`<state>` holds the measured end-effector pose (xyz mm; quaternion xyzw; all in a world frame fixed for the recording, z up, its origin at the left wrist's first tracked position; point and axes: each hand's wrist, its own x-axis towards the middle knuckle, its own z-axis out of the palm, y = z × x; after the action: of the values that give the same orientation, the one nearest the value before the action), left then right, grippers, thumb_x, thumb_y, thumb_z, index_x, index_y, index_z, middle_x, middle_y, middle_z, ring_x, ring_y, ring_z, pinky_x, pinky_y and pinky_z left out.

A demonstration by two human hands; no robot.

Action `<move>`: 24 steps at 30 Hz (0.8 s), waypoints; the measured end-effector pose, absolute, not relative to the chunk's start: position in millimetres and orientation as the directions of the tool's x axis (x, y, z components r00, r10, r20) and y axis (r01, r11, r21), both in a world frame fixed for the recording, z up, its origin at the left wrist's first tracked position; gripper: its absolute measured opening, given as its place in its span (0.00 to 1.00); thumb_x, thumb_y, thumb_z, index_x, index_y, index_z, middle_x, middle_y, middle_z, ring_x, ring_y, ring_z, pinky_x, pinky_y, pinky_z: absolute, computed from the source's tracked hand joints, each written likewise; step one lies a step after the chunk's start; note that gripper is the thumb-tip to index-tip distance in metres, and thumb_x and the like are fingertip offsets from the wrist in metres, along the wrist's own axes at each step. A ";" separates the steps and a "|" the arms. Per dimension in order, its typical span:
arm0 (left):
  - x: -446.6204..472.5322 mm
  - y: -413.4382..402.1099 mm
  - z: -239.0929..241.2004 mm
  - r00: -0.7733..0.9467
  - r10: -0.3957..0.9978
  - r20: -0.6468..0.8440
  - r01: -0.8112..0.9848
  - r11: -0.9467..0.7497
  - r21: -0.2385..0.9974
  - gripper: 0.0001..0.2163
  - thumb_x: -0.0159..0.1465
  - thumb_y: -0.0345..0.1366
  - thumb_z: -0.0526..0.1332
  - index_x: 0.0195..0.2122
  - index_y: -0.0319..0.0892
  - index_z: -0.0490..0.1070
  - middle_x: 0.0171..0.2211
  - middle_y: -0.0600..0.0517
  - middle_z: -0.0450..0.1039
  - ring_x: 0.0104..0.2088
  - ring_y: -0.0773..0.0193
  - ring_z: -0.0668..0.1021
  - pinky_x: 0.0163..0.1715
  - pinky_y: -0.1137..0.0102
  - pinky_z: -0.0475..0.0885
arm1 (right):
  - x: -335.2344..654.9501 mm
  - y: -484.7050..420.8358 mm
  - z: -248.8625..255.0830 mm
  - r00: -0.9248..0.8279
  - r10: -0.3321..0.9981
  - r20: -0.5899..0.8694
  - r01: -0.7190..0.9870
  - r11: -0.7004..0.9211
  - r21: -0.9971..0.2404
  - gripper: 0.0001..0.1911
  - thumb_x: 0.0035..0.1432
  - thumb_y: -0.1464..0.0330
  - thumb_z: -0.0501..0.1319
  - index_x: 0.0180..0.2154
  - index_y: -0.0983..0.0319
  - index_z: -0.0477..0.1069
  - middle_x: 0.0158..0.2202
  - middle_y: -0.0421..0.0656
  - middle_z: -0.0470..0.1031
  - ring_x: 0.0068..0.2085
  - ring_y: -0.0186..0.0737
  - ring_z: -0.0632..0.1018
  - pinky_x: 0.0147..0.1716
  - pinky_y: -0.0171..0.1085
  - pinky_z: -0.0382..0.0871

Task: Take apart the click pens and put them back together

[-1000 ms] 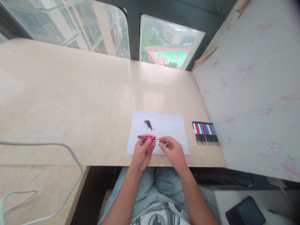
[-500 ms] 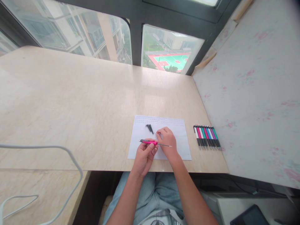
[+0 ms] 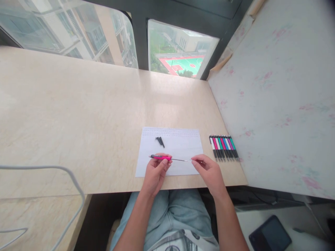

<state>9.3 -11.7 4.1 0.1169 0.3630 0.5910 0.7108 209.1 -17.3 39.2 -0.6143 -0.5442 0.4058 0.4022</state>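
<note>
My left hand [image 3: 156,172] is closed on a pink pen barrel [image 3: 160,157] with a black clip end. Out of the barrel's right end sticks a thin dark refill [image 3: 179,160], its tip pointing right. Just beyond that tip, the fingertips of my right hand [image 3: 208,170] are pinched together; something tiny and pale seems to be at them, too small to name. Under both hands lies a white sheet of paper [image 3: 180,141] with lines of writing along its top. Small black pen parts [image 3: 160,141] rest on the sheet, above my left hand.
A row of several coloured pens [image 3: 223,148] with black grips lies right of the paper, close to the patterned wall [image 3: 277,104]. A grey cable [image 3: 75,181] curves over the table [image 3: 78,122] at left. A dark flat device [image 3: 270,233] sits low at right.
My right hand has moved right, from beside the refill to past its tip. My left hand still holds the pen barrel. The view has shifted slightly.
</note>
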 end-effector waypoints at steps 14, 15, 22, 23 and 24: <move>9.7 -12.2 5.4 0.020 0.934 -0.357 -0.721 0.261 0.642 0.09 0.54 0.30 0.72 0.36 0.39 0.78 0.37 0.48 0.80 0.34 0.69 0.80 0.39 0.75 0.75 | 202.7 -16.5 56.3 -0.034 0.998 0.052 0.424 0.062 -0.904 0.05 0.60 0.66 0.62 0.35 0.59 0.76 0.34 0.44 0.78 0.36 0.42 0.77 0.38 0.40 0.73; 9.9 -12.4 5.4 0.025 0.935 -0.355 -0.716 0.264 0.646 0.09 0.54 0.30 0.72 0.36 0.39 0.78 0.38 0.48 0.80 0.34 0.68 0.80 0.40 0.74 0.75 | 201.1 -16.3 56.7 -0.041 0.998 0.057 0.427 0.069 -0.901 0.05 0.60 0.66 0.62 0.35 0.59 0.76 0.34 0.44 0.78 0.36 0.42 0.77 0.37 0.40 0.73; 10.1 -14.1 5.5 0.075 0.942 -0.327 -0.677 0.289 0.676 0.08 0.55 0.31 0.71 0.36 0.38 0.78 0.38 0.47 0.80 0.36 0.67 0.80 0.42 0.72 0.74 | 186.5 -13.2 54.6 -0.085 0.995 0.055 0.436 0.087 -0.896 0.05 0.60 0.68 0.61 0.35 0.59 0.76 0.34 0.43 0.78 0.35 0.40 0.77 0.37 0.39 0.73; 10.1 -14.2 5.7 0.076 0.941 -0.328 -0.679 0.290 0.675 0.08 0.56 0.31 0.71 0.36 0.39 0.78 0.38 0.47 0.80 0.36 0.67 0.79 0.42 0.72 0.74 | 184.9 -12.7 53.9 -0.090 0.995 0.053 0.435 0.087 -0.896 0.05 0.59 0.68 0.61 0.35 0.59 0.76 0.34 0.43 0.78 0.35 0.40 0.77 0.37 0.39 0.73; 10.0 -14.2 6.0 0.074 0.940 -0.332 -0.683 0.290 0.670 0.08 0.56 0.31 0.71 0.36 0.39 0.78 0.38 0.47 0.80 0.36 0.67 0.80 0.42 0.72 0.73 | 183.7 -12.1 53.3 -0.092 0.994 0.053 0.434 0.088 -0.896 0.05 0.59 0.68 0.61 0.35 0.59 0.76 0.34 0.43 0.78 0.35 0.40 0.77 0.36 0.39 0.73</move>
<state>10.0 -14.2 6.0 0.1729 0.3718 0.5701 0.7120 183.7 -12.1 53.3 -0.5613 -0.6363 0.3753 0.3731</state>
